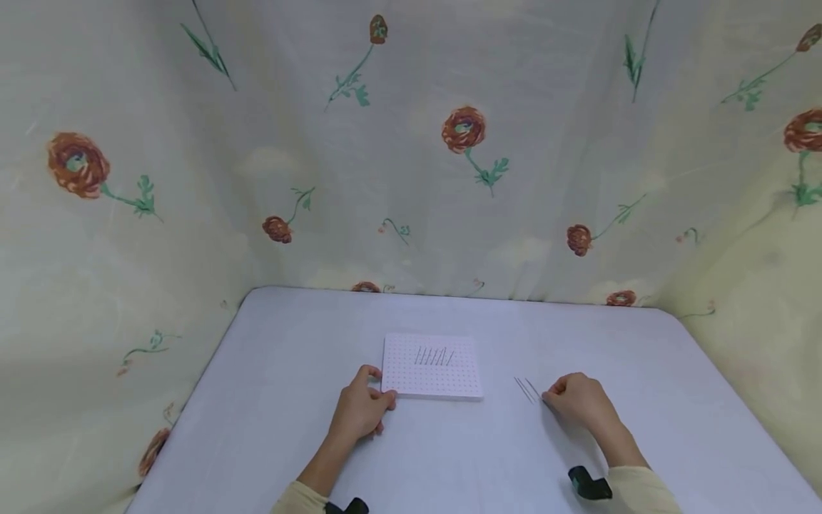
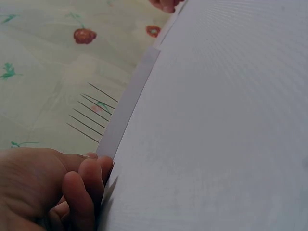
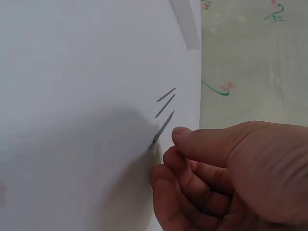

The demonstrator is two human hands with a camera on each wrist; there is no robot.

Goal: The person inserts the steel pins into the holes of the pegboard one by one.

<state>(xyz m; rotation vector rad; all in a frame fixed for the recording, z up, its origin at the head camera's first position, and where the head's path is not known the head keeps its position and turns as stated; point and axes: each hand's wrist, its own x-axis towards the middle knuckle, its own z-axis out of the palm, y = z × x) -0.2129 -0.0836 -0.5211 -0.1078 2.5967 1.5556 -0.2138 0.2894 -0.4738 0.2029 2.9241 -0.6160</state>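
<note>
A white board with rows of small holes (image 1: 430,382) lies on the table. Several thin metal needles (image 1: 434,355) stand in a row in its holes, also seen side-on in the left wrist view. My left hand (image 1: 361,407) grips the board's near left corner, thumb and fingers at its edges. Three loose needles (image 3: 165,107) lie side by side to the right of the board. Over the table beside them is my right hand (image 1: 581,401), its thumb and forefinger tips slightly apart, close to the nearest needle. Nothing shows between those fingertips.
The table (image 1: 308,328) has a white cover and rounded far corners. A flower-printed curtain (image 1: 411,164) hangs behind it and along both sides. Black wrist-worn devices (image 1: 589,484) sit near both sleeves.
</note>
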